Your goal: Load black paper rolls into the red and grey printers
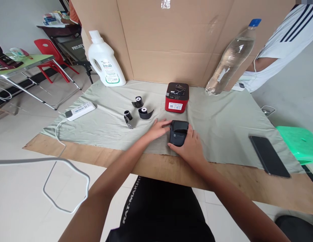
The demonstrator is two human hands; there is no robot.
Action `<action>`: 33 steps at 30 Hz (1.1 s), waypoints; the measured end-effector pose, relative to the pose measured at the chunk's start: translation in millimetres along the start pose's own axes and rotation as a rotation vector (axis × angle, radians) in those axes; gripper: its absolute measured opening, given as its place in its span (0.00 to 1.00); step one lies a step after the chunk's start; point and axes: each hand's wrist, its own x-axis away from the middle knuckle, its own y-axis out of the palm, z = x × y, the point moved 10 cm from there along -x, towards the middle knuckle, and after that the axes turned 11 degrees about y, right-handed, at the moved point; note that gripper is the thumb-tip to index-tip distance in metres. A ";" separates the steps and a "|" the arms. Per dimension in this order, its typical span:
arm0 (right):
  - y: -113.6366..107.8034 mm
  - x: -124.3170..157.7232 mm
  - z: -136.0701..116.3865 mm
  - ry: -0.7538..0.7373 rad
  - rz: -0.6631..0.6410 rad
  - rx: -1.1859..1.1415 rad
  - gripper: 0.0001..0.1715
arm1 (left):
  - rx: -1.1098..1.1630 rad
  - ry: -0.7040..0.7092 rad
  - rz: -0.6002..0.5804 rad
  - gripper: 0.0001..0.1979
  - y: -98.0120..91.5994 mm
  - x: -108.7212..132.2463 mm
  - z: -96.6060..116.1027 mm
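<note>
Black device seems mid-handling, right hand clasped on it, open-fingered left hand touching its edge, rolls loose beyond.

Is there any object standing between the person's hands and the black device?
Nothing visible: the left hand and the right hand both touch the black device. The red box stands beyond it.

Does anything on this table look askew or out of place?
Slightly: the phone lies askew, its near end past the cloth over bare wood, and three rolls have loose ends. No spill shows.
</note>
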 end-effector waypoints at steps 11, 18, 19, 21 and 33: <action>-2.3 -0.6 0.8 0.023 -0.069 0.000 0.79 | -0.161 0.057 -0.130 0.23 2.4 -0.7 9.7; 1.1 -0.3 0.7 0.005 -0.051 -0.063 0.82 | -0.235 0.105 -0.076 0.17 0.9 -9.8 9.4; 1.2 0.0 0.1 0.001 -0.049 -0.074 0.83 | -0.243 0.112 -0.046 0.16 0.0 -12.6 9.3; 0.7 0.6 -1.5 -0.004 -0.051 -0.082 0.83 | -0.272 0.117 0.036 0.15 -3.7 -17.8 8.5; -10.1 4.8 -8.0 -0.120 0.082 -0.063 0.59 | -0.432 0.067 0.293 0.24 -16.8 -13.1 8.6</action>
